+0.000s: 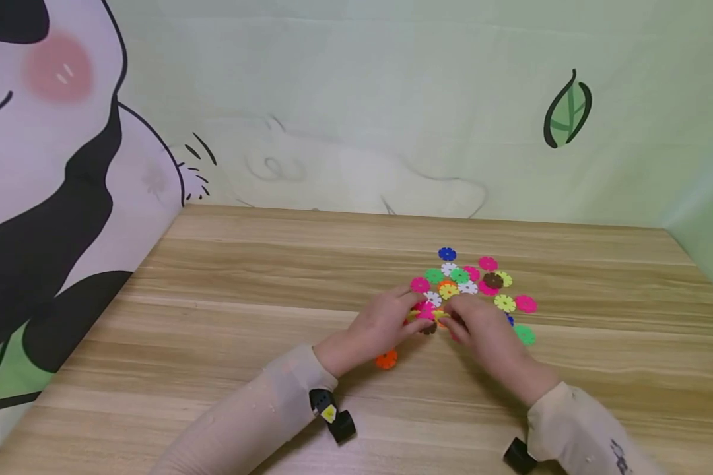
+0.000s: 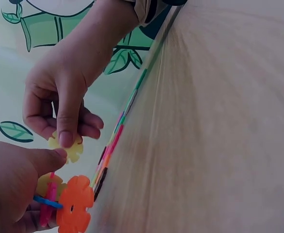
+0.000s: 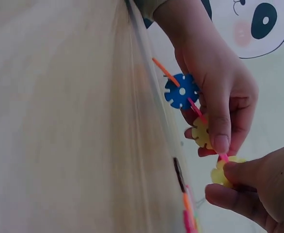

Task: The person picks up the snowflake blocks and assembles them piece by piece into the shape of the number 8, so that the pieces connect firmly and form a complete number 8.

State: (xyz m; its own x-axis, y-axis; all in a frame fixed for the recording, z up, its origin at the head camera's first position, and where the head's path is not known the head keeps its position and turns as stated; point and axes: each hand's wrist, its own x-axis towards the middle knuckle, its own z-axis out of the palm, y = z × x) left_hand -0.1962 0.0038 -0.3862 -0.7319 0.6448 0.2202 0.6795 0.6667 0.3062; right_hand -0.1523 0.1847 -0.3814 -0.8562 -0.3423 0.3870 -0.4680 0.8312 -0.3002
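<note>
My left hand [image 1: 383, 323] holds a short chain of slotted, flower-shaped plastic discs, its thumb and fingers pinching it near one end. In the right wrist view this chain runs from an orange disc [image 3: 165, 73] through a blue disc [image 3: 181, 91] and a pink disc [image 3: 196, 108] to a yellow disc [image 3: 201, 132]. Another pink piece [image 3: 223, 157] sticks out past the left thumb. My right hand [image 1: 490, 336] pinches a second yellow disc [image 2: 67, 149] right at that pink piece. The two hands' fingertips are close together, partly hiding the joint.
Loose discs in several colours lie flat on the wooden table [image 1: 243, 369] around and beyond the hands. Among them are a dark blue disc [image 1: 447, 254] at the back and a green disc [image 1: 525, 335] on the right. A printed cloth wall [image 1: 344, 99] stands behind the table.
</note>
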